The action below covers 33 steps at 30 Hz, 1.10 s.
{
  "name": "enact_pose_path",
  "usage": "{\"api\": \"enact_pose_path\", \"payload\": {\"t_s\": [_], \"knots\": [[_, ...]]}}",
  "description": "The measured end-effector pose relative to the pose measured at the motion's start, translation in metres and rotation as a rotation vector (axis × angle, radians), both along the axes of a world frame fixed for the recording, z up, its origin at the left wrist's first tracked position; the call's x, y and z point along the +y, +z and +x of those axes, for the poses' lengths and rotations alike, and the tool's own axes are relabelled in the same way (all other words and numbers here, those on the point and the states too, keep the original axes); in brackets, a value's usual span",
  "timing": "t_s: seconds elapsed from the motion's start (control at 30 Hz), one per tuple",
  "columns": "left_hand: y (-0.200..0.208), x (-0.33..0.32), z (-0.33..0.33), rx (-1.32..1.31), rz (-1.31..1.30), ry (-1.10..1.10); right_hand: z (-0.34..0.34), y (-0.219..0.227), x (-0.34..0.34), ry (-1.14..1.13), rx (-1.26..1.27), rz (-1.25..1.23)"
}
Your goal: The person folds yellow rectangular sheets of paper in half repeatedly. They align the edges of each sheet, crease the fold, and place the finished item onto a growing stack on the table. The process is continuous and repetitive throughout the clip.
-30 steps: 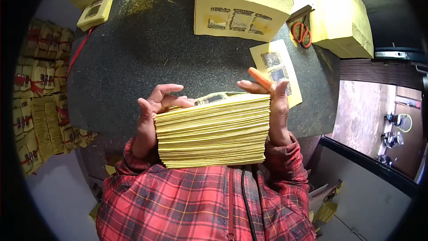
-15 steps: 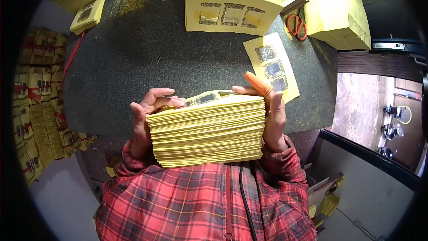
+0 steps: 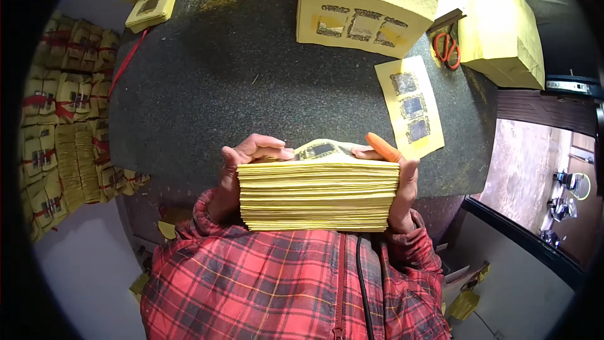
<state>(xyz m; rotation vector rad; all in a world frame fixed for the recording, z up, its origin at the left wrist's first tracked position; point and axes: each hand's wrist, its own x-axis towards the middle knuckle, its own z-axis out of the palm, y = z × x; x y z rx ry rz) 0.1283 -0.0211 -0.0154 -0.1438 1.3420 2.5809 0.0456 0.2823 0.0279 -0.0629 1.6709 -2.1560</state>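
Stack of yellow sheets [image 3: 318, 195] held at chest, above near edge of dark surface [image 3: 251, 82]. Left hand [image 3: 236, 173] clamped on left end, right hand [image 3: 402, 182] on right end, fingers curled over top. Orange fingertip cover [image 3: 382, 147] on right hand. Single printed sheet [image 3: 410, 106] lies flat just beyond.

Single head-worn fisheye view, steeply downward and close over the dark table [image 3: 251, 75], edges bowed.

Three paper stacks [image 3: 318, 192], one scissors [image 3: 445, 47]
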Motion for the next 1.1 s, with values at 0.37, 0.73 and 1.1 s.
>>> {"api": "enact_pose_path", "payload": {"t_s": [0.37, 0.73, 1.1], "knots": [[0.018, -0.029, 0.022, 0.122, 0.123, -0.235, 0.010, 0.023, 0.062, 0.383, -0.099, 0.085], [0.026, -0.022, 0.049, -0.152, -0.248, -0.197, 0.020, 0.050, 0.067, 0.656, 0.135, 0.418], [-0.008, -0.021, -0.026, -0.097, -0.612, 0.104, -0.056, -0.014, -0.002, 0.122, 0.277, 0.358]]}}
